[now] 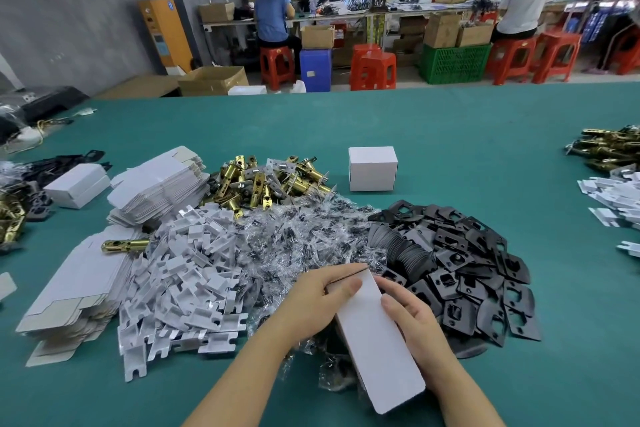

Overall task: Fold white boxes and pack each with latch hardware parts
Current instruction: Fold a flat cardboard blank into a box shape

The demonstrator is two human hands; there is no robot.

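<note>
Right now I have both hands on the white box (377,333), which sits tilted just in front of the heap of black plates (460,274). My left hand (318,302) pinches its far corner, thumb laid on the top face, and my right hand (412,315) curls round the long edge nearest the plates, so I judge I am steadying it to close or turn it. Bagged screws (304,239) crowd left of the plates; brass latches (263,184) lie beyond them. A finished box (372,168) stands past the plates, with bare green table (450,135) around it for setting this one down.
</note>
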